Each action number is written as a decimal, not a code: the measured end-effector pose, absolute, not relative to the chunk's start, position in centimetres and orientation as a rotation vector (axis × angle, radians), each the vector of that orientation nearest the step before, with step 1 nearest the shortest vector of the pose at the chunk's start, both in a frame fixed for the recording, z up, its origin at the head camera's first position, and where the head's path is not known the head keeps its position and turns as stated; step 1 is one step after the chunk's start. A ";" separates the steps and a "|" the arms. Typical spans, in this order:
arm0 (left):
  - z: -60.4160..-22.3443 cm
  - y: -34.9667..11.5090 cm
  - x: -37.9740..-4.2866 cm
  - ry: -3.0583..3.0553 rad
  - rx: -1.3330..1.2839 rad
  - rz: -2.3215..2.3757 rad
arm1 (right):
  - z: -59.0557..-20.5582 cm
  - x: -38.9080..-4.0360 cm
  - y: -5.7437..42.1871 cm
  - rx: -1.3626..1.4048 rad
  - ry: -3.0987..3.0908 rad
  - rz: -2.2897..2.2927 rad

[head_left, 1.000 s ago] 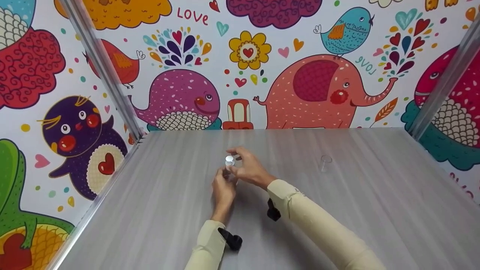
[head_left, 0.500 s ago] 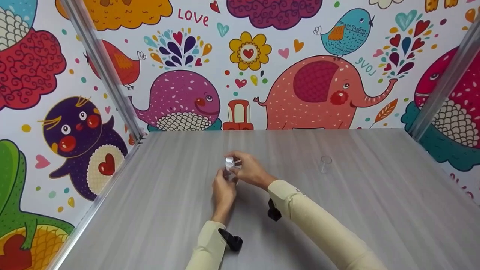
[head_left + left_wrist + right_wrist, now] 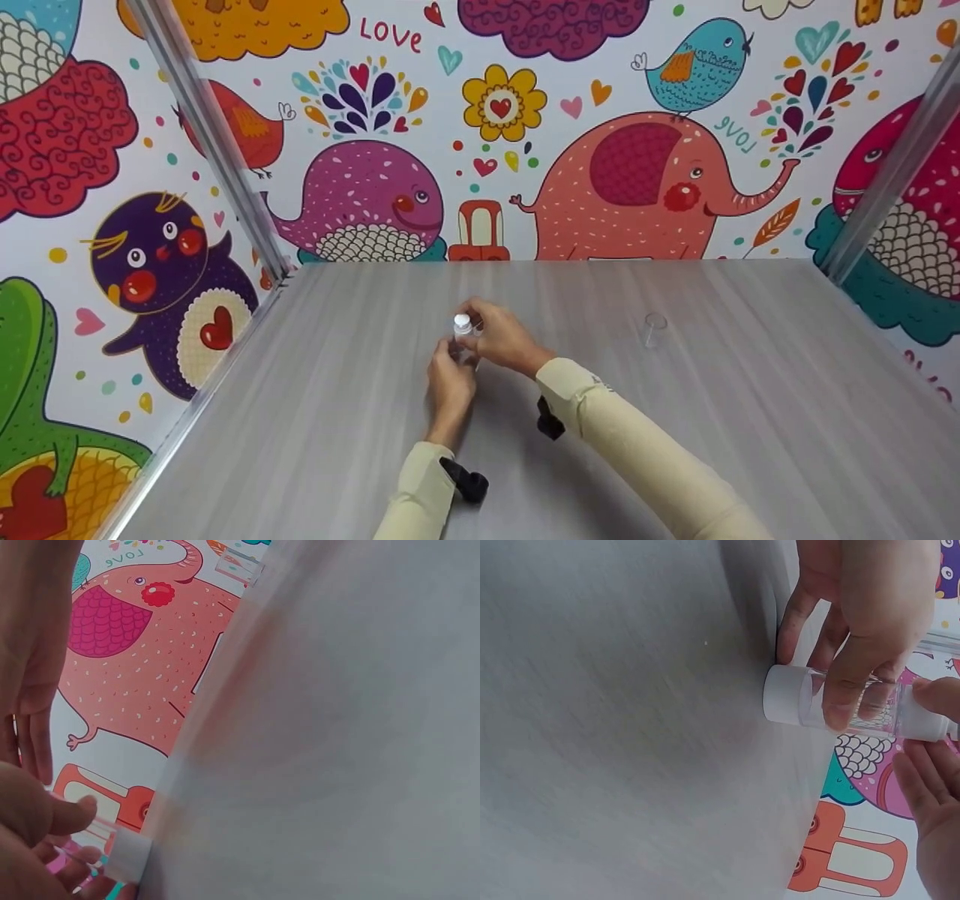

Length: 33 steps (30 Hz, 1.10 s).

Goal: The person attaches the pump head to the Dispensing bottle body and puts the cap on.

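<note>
A small clear pump bottle (image 3: 463, 324) with a white top stands upright in front of me, between both hands. In the right wrist view its white base (image 3: 784, 694) touches or nearly meets the tabletop. My left hand (image 3: 451, 386) grips the clear body from below, fingers and thumb on opposite sides. Higher up, my right hand (image 3: 506, 339) pinches the white collar (image 3: 921, 718) between thumb and fingers. The left wrist view shows the left hand (image 3: 37, 832) around the bottle and the right hand (image 3: 34, 652) above it.
A clear cylindrical cap (image 3: 654, 331) stands on the grey wood-grain table (image 3: 300, 420), to the right of my hands. Walls printed with cartoon animals (image 3: 622, 187) close off the back and sides, with metal posts (image 3: 217, 142) at the corners.
The right hand's fingers have shifted slightly around the bottle's collar and drawn closer to it. The left hand keeps its grip; the clear cap has stayed in place.
</note>
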State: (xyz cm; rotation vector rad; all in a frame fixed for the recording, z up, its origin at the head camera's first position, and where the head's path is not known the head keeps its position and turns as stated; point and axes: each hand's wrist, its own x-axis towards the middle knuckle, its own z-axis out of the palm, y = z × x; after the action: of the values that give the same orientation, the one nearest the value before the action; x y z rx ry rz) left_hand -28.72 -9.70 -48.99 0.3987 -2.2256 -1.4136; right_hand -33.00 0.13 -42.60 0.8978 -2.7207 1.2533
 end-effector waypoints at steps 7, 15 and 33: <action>-49.0 -9.7 -28.7 -2.218 0.392 -1.393 | -42.3 -33.1 -0.4 0.880 -2.776 1.175; -48.9 -9.6 -28.6 -2.194 0.399 -1.395 | -42.3 -33.1 -0.7 0.804 -2.842 1.118; -49.2 -9.7 -28.8 -2.179 0.335 -1.380 | -42.1 -32.7 -0.3 0.944 -2.689 1.297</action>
State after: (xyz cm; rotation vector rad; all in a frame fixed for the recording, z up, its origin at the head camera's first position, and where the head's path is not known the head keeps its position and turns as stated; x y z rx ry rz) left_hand -28.79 -9.69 -49.25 0.3351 -2.1795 -1.3802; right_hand -32.69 -0.31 -42.08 0.9443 -2.6891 1.2968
